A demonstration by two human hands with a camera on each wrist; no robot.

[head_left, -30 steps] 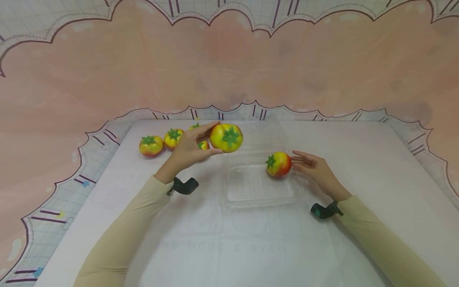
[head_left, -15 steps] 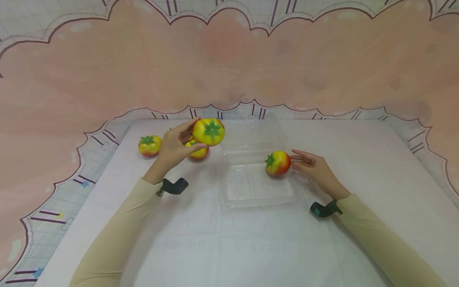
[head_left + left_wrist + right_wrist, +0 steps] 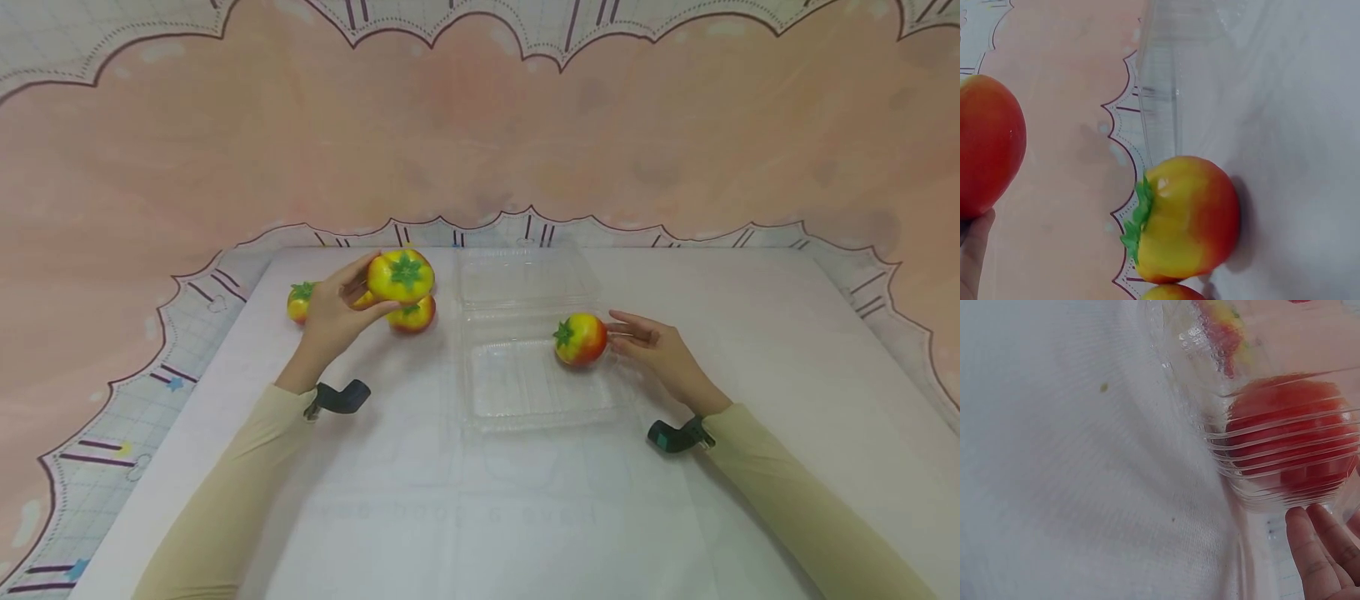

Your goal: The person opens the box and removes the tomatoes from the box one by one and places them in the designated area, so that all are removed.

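My left hand (image 3: 330,323) grips a yellow and red persimmon (image 3: 401,276) with a green leafy top, held up above the others at the left. In the left wrist view, that held persimmon (image 3: 988,147) shows its red side at the left edge. Another persimmon (image 3: 581,340) sits in the right part of a clear plastic clamshell box (image 3: 480,421). Beside the box's right wall is my right hand (image 3: 660,354), its fingers extended. The right wrist view shows the fingertips (image 3: 1297,519) right at the ribbed outer wall, with the red fruit behind it.
Below the held fruit, a persimmon (image 3: 416,315) rests on the white table (image 3: 450,533). Farther left is another persimmon (image 3: 298,304), partly hidden by my left hand. The box's clear lid (image 3: 525,279) lies folded back toward the patterned backdrop.
My left hand has moved left with its persimmon, from beside the box to over the loose fruit. The right hand and the persimmon in the box have stayed in place.
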